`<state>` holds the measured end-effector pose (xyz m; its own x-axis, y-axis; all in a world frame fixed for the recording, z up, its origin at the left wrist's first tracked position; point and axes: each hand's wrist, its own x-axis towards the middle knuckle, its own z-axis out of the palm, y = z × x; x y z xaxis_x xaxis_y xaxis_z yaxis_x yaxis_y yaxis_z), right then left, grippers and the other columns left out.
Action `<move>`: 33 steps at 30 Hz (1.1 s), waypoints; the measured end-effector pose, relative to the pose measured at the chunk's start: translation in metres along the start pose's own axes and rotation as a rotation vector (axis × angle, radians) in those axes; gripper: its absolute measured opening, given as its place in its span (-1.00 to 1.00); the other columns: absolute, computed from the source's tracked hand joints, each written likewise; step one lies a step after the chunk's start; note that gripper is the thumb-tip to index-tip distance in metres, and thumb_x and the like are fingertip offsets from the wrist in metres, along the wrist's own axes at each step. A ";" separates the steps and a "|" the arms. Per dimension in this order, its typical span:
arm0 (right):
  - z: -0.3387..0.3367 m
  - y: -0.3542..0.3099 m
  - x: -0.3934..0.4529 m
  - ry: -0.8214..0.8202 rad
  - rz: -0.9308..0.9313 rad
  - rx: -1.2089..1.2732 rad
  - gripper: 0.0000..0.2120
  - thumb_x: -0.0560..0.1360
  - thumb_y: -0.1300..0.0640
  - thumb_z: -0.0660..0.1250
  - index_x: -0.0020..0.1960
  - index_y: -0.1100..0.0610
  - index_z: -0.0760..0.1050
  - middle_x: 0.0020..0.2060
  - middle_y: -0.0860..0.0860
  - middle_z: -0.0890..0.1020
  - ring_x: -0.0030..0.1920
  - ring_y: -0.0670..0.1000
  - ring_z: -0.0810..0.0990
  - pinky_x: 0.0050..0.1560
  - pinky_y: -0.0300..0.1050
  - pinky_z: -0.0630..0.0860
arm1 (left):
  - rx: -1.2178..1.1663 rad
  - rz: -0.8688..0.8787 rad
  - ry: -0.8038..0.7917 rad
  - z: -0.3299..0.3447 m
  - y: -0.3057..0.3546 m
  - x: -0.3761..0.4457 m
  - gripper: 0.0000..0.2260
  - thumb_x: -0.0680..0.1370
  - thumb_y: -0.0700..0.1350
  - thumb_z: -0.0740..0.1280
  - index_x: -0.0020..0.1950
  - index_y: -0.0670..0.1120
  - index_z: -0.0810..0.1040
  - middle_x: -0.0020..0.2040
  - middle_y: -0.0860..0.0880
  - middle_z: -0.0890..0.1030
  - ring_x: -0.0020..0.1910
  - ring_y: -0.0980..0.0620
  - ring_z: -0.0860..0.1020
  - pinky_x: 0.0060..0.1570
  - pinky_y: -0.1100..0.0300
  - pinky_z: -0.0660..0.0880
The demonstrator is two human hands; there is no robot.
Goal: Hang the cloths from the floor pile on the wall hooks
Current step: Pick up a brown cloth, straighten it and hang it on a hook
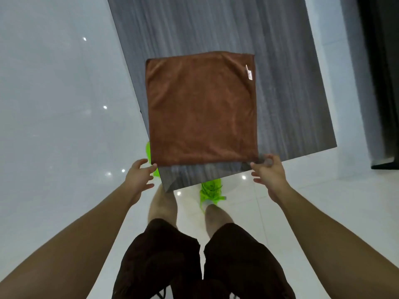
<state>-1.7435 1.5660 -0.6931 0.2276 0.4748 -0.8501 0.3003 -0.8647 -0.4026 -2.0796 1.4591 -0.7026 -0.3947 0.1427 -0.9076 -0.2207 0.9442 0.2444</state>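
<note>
Setting: Glossy white tiled floor (54, 126) seen from above, with a dark grey wood-grain surface (280, 83) reaching away from the person who stands at its near corner.
Cloth: a brown cloth (201, 108), square and spread flat on the surface, its near edge close to the surface's edge. The weave looks soft and fuzzy, like microfibre, with faint creases near the far edge.
Tag: a small white tag (248, 72) sits at the far right corner of the cloth.
Left hand: the left hand (140, 175) is just beside the near left corner, fingers loosely spread and holding nothing.
Right hand: the right hand (268, 171) is at the near right corner, fingers relaxed; it looks empty, though its fingertips are blurred.
Likely reason: both hands flank the near corners, probably so the cloth can be lifted evenly.
Person: dark shorts and bright green shoes (210, 189).
Not visible: no wall hooks or floor pile.
</note>
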 end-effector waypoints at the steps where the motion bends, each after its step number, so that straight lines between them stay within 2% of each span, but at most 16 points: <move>1: 0.000 -0.001 0.002 -0.026 -0.017 -0.010 -0.64 0.53 0.27 0.42 0.23 0.06 0.38 -0.09 0.03 0.59 -0.12 0.11 0.61 0.04 0.14 0.61 | -0.016 0.001 -0.012 0.003 0.000 0.001 -0.65 0.61 -0.07 0.38 0.38 -0.02 0.44 0.17 -0.10 0.54 0.13 -0.13 0.55 0.09 -0.06 0.57; 3: 0.001 0.000 0.007 -0.071 -0.028 -0.037 -0.69 0.54 0.26 0.41 0.23 0.10 0.42 -0.11 0.01 0.59 -0.12 0.11 0.61 0.04 0.13 0.61 | -0.049 -0.013 -0.040 0.009 -0.002 0.003 -0.73 0.61 -0.08 0.37 0.30 -0.05 0.49 0.11 -0.07 0.54 0.05 -0.10 0.54 0.07 -0.05 0.56; 6: -0.002 0.006 0.012 -0.111 -0.007 -0.037 -0.73 0.55 0.23 0.41 0.21 0.15 0.45 -0.10 0.08 0.60 -0.17 0.11 0.60 0.03 0.12 0.60 | -0.114 -0.003 -0.019 0.017 -0.008 0.004 -0.86 0.61 -0.07 0.37 0.12 -0.04 0.50 0.00 -0.04 0.53 -0.09 -0.07 0.53 -0.09 0.04 0.54; 9: -0.007 0.015 0.011 -0.114 0.023 -0.042 -0.78 0.56 0.17 0.41 0.14 0.19 0.46 -0.09 0.16 0.62 -0.18 0.11 0.60 -0.02 0.08 0.60 | -0.166 0.024 0.069 0.022 -0.015 0.000 -0.85 0.58 -0.10 0.42 -0.05 -0.09 0.47 -0.07 -0.09 0.57 -0.18 -0.08 0.56 -0.10 0.02 0.58; 12: -0.012 0.023 0.005 -0.075 0.039 -0.057 -0.81 0.56 0.15 0.40 0.09 0.24 0.51 -0.09 0.19 0.65 -0.17 0.11 0.63 0.04 0.09 0.61 | -0.193 0.048 0.126 0.021 -0.026 -0.010 -0.82 0.55 -0.21 0.44 -0.16 -0.15 0.46 -0.11 -0.20 0.60 -0.25 -0.11 0.61 -0.10 0.04 0.62; 18: -0.018 0.030 -0.026 -0.046 0.098 0.055 -0.81 0.54 0.20 0.43 0.07 0.29 0.55 -0.09 0.17 0.68 -0.16 0.09 0.66 0.00 -0.02 0.65 | -0.284 0.050 0.168 -0.015 -0.047 -0.049 -0.87 0.50 -0.29 0.48 -0.06 -0.24 0.53 -0.11 -0.24 0.66 -0.17 -0.16 0.68 -0.12 0.08 0.66; 24: 0.014 0.025 -0.082 -0.126 0.065 0.063 -0.83 0.54 0.28 0.38 0.12 0.28 0.55 -0.17 0.16 0.66 -0.24 0.04 0.63 -0.08 -0.09 0.64 | -0.426 0.119 0.204 -0.086 -0.087 -0.098 -0.83 0.47 -0.34 0.48 -0.15 -0.18 0.50 -0.13 -0.23 0.66 -0.19 -0.16 0.69 -0.15 0.10 0.66; 28: 0.058 0.027 -0.139 -0.264 -0.023 -0.008 -0.87 0.56 0.32 0.28 0.07 0.16 0.47 -0.25 0.15 0.60 -0.44 -0.04 0.58 -0.37 -0.18 0.57 | -0.563 0.156 0.273 -0.154 -0.150 -0.145 -0.85 0.49 -0.36 0.44 -0.12 -0.17 0.53 -0.16 -0.19 0.65 -0.22 -0.13 0.67 -0.15 0.10 0.67; 30: 0.083 0.032 -0.174 -0.353 -0.086 -0.072 -0.85 0.57 0.32 0.26 0.02 0.10 0.44 -0.24 0.13 0.60 -0.45 -0.03 0.58 -0.37 -0.17 0.56 | -0.650 0.172 0.328 -0.191 -0.192 -0.172 -0.88 0.50 -0.37 0.42 -0.07 -0.19 0.58 -0.14 -0.20 0.65 -0.21 -0.13 0.66 -0.13 0.10 0.67; 33: 0.124 0.049 -0.238 -0.500 -0.156 -0.175 -0.85 0.56 0.33 0.29 0.07 0.13 0.49 -0.24 0.12 0.61 -0.42 0.00 0.60 -0.38 -0.19 0.57 | -0.799 0.186 0.408 -0.245 -0.267 -0.216 -0.89 0.50 -0.38 0.41 -0.05 -0.20 0.65 -0.10 -0.22 0.66 -0.19 -0.13 0.65 -0.12 0.13 0.67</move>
<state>-1.8978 1.3901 -0.5529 -0.2872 0.4229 -0.8594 0.4543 -0.7298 -0.5109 -2.1542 1.1033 -0.4884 -0.7367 0.0129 -0.6761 -0.6132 0.4087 0.6760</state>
